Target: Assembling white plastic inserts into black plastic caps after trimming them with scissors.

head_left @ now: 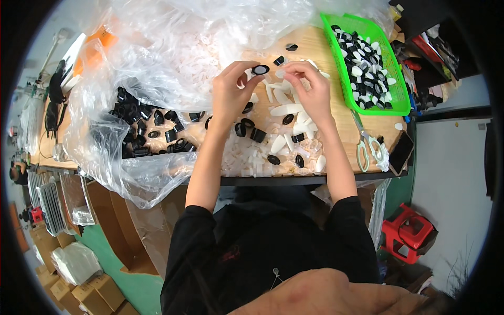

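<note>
We look down into a brightly lit workroom, where a wood-toned worktop [308, 41] with a dark front edge spans the scene above a green floor [143, 290]. At lower left we see stacked cardboard boxes [93, 300] and, nearer the worktop, an open brown carton [113, 220]. To the right, a red stool [410, 234] sits beside a pale grey surface [451, 163] — wall or panel, we cannot tell — below dark, cluttered shelving [464, 37].
</note>
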`<state>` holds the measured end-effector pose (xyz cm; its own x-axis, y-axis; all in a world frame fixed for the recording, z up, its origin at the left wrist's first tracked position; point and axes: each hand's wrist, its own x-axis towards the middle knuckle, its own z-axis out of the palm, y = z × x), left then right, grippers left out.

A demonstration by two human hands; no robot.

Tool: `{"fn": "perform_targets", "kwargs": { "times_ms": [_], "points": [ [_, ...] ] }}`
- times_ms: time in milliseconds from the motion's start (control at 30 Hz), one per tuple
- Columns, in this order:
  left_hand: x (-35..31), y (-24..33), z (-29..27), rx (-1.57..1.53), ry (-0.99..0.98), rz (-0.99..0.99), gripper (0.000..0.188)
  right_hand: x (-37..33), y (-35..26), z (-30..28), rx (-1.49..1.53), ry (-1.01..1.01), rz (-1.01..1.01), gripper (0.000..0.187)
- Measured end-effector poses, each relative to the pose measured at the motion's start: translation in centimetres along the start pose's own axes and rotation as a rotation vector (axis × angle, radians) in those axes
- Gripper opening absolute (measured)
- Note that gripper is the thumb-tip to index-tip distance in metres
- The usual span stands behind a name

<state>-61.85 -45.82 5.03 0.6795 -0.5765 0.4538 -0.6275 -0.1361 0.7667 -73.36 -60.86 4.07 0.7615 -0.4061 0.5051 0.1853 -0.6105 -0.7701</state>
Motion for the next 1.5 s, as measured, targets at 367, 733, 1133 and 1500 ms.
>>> {"fn": "perform_targets", "kwargs": {
  "times_ms": [367, 733, 1133, 1500],
  "points": [
    [-0.6, 0.0, 1.4, -0.474, -0.152, -0.137, 0.017, -0.1, 0.0, 0.8, -0.117, 0.042, -0.186, 0.015],
    [-0.7, 0.9, 1.6, -0.380, -0.050, -0.023, 0.010, -0.1, -0.4, 0.7, 0.630, -0.092, 0.446, 0.024],
    [-0.8, 1.4, 1.7, -0.307, -0.040, -0.031, 0.005, -0.8, 0.0, 1.5, 0.348, 0.000, 0.329, 0.016],
    [-1.7, -1.6, -2.4, 0.568, -0.548, 0.063, 0.009, 0.8, 4.0, -8.9, -1.024, 0.719, -0.074, 0.027]
  ]
}}
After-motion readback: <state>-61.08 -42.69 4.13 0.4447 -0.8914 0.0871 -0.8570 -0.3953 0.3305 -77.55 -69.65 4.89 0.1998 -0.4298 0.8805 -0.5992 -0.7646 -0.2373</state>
